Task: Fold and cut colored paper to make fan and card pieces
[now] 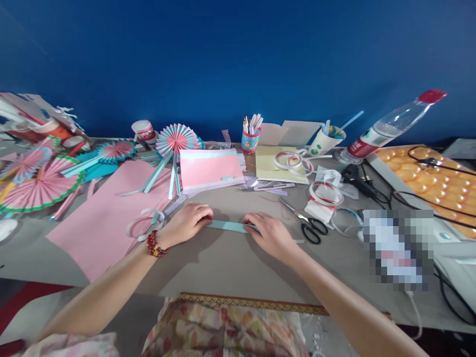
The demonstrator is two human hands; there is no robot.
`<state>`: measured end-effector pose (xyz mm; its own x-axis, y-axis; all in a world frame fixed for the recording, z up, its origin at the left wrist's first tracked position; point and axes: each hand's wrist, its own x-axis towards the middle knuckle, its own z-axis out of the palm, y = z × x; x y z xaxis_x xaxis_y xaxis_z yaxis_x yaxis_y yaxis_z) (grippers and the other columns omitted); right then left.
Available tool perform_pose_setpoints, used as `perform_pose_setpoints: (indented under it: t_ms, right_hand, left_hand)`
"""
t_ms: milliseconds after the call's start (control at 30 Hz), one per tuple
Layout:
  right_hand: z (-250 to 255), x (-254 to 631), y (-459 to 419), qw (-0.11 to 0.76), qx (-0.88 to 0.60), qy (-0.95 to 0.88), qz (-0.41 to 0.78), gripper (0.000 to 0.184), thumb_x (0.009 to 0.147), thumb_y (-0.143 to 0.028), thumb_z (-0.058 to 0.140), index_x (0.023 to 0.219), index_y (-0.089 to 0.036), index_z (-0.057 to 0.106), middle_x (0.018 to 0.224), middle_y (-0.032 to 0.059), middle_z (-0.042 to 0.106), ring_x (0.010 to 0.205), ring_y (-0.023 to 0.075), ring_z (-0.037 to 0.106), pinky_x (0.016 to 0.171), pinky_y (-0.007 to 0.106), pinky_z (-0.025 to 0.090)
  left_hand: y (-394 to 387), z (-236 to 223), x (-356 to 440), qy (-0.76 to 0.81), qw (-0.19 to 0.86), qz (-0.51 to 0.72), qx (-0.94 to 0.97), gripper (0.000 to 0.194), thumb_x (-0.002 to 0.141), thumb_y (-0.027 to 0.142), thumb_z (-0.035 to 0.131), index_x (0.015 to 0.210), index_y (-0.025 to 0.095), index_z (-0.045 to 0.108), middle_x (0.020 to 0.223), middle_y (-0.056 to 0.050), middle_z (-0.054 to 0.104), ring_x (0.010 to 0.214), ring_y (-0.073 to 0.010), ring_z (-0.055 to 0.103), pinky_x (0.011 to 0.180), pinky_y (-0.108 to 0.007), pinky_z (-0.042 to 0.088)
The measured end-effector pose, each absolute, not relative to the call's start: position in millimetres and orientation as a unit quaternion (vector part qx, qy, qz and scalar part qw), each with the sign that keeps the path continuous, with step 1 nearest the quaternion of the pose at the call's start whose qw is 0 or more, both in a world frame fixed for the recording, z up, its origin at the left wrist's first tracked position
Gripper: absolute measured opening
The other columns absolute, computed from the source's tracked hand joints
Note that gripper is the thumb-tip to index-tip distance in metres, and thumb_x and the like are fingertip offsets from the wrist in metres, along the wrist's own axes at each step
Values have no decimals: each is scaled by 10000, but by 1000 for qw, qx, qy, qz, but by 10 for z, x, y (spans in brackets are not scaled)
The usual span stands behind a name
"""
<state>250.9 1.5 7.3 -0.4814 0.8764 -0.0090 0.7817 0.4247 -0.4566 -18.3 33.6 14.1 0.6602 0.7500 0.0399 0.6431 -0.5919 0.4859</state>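
Observation:
A narrow light-blue paper strip [227,226] lies across the grey table in front of me, with one hand at each end. My left hand [189,222], a red bead bracelet on its wrist, has its fingers closed on the strip's left end. At the right end, my right hand [266,232] grips the strip with curled fingers. Behind the strip stands a pink paper piece [211,169] with a light-blue band along its top. Black-handled scissors [310,224] rest just beyond my right hand. Near my left wrist are a tape roll [147,223] and pink paper sheets [107,218].
Pleated paper fans [176,141] stand at the back left. A pen cup [250,141], tape rolls [289,161] and a paper cup [322,144] line the back. At right are a tilted plastic bottle [386,131], black cables and an orange bubbled pad [431,173].

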Motion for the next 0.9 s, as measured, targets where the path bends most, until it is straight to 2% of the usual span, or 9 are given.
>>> perform_pose_setpoints:
  t_ms: [900]
  right_hand:
    - [70, 2537, 32, 127, -487, -832, 234, 77, 922, -184, 540, 956, -237, 582, 909, 16, 663, 885, 185, 595, 771, 270, 412]
  left_hand:
    - [292, 149, -164, 399, 172, 98, 895, 139, 980, 232, 467, 881, 199, 559, 849, -13, 639, 817, -188, 598, 772, -312, 383]
